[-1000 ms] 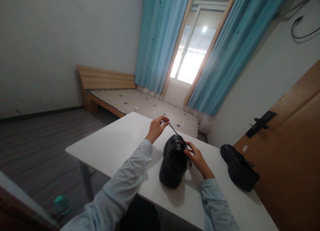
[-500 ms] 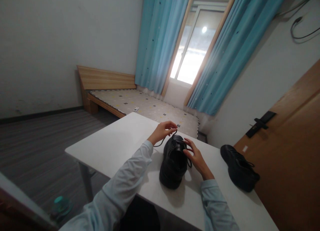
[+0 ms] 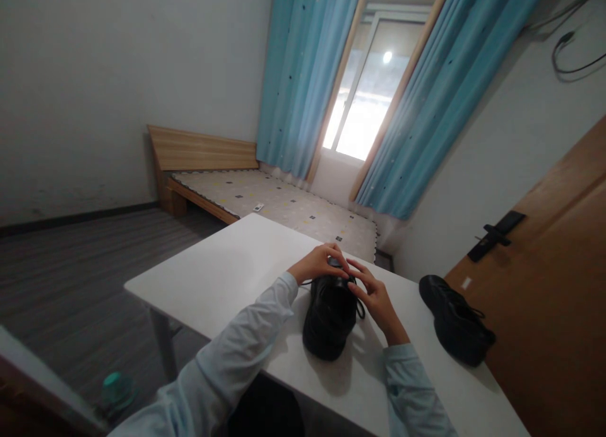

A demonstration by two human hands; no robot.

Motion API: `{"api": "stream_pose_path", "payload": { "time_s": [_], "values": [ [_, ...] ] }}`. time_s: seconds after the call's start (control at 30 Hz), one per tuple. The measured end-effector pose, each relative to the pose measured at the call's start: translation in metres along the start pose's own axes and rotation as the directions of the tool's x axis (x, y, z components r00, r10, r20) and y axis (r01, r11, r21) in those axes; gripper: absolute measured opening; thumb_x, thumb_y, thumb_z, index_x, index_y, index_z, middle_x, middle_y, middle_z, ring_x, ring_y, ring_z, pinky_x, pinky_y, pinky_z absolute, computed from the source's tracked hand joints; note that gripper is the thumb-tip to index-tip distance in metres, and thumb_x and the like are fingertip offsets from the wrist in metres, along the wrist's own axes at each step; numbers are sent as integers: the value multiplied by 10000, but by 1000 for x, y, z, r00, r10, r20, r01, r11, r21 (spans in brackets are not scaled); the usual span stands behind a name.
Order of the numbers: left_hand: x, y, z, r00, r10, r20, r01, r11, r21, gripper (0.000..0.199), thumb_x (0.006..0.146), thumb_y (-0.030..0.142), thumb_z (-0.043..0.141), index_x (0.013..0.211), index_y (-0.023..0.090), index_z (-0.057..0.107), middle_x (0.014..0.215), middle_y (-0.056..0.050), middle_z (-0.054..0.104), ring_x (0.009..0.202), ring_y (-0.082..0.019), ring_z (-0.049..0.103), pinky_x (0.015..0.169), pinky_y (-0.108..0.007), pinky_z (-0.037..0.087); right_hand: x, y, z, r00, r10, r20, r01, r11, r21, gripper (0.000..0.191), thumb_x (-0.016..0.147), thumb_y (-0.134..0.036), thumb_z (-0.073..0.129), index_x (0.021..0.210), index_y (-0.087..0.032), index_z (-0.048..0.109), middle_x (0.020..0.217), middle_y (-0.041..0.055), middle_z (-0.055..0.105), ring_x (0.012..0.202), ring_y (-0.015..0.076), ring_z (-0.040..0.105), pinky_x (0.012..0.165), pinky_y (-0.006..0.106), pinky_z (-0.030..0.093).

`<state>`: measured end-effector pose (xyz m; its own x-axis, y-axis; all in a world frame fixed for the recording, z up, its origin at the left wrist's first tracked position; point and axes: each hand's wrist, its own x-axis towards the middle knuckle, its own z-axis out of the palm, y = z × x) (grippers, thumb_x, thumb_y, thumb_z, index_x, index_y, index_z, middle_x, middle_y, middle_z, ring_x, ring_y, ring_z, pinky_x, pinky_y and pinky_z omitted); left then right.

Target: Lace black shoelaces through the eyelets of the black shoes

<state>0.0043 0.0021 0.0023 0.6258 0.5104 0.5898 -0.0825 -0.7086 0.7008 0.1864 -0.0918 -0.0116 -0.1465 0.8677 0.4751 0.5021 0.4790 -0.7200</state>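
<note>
A black lace-up shoe (image 3: 326, 326) stands upright on the white table in front of me, heel towards me and toe towards the window. My left hand (image 3: 326, 262) reaches over its front from the left, fingers closed in a pinch on the shoelace, whose held part is mostly covered. From the right, my right hand (image 3: 372, 292) curls its fingers and thumb in at the lacing, and its fingertips meet those of my left hand. A loop of black shoelace (image 3: 360, 309) hangs below my right fingers along the shoe's side.
A second black shoe (image 3: 457, 320) rests near the right edge of the white table (image 3: 218, 266). Behind the table are a bed (image 3: 284, 200) with a small white object (image 3: 258, 207) on it and blue curtains (image 3: 307, 77). A wooden door (image 3: 544, 285) is at the right.
My left hand has moved right and slightly down with the shoelace, from beyond the shoe's left side to my right fingers. My right hand and the shoe have barely moved.
</note>
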Motion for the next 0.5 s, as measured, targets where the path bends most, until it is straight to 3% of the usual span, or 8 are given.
{"api": "stream_pose_path", "payload": {
  "time_s": [0.17,0.37,0.5],
  "values": [
    [0,6,4,1000,-2,15,3,997,-77,239,640,367,758,787,180,734,794,-11,481,770,-126,483,713,-238,399,0,1,3,999,-10,-43,13,998,58,235,760,-371,672,970,-271,709,1279,60,565,1219,275,482,1050,484,345],
    [0,7,4,995,-50,85,59,992,-113,216,657,347,748,781,171,736,794,-28,551,790,-139,524,726,-238,413,-1,1,6,994,33,-103,-14,984,177,117,751,-350,682,764,-234,685,1209,65,614,1145,280,547,1003,482,397],
    [4,-1,4,990,-143,2,141,979,-144,243,761,366,634,839,150,713,797,-34,631,767,-135,558,696,-226,426,0,-2,2,970,110,-215,-34,943,331,139,804,-328,619,731,-212,597,1114,71,672,1082,250,594,1008,483,392]
  ]
}}
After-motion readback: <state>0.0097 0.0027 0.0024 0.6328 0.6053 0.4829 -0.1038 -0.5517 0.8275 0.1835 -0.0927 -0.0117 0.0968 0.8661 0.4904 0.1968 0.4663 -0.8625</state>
